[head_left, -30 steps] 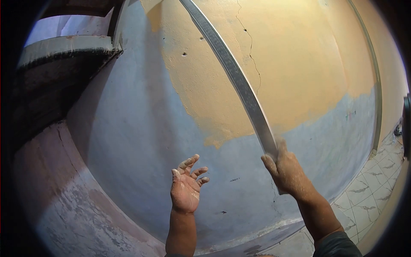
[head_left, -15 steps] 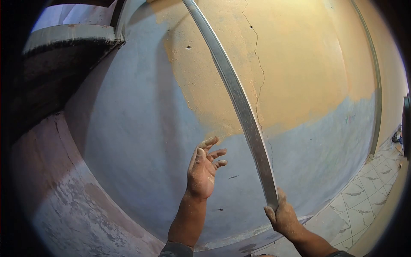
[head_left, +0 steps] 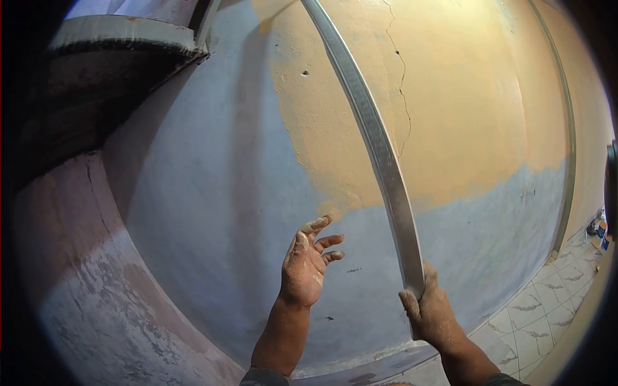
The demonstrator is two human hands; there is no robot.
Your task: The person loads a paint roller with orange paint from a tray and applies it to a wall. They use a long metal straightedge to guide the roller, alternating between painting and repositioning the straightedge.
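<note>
A long grey metal bar [head_left: 378,138] runs from the top edge of the view down to the lower right, in front of the wall. It looks curved through the wide lens. Around its lower end my right hand [head_left: 434,309] is closed, thumb on the near side. My left hand [head_left: 306,264] is raised left of the bar, apart from it, with dusty fingers spread and slightly bent; nothing is in it. The bar's upper end lies outside the view.
Behind stands a wall [head_left: 212,193], blue-grey below and yellow above, with a thin crack and a small hole. A dark-bottomed slab [head_left: 122,32] juts out at upper left. Marbled floor tiles [head_left: 547,289] and small blue containers [head_left: 601,230] are at right.
The view has shifted a little, so the wall appears further right. The bar's upper part has moved right in view, and my right hand a little right and up. My left hand keeps its pose.
</note>
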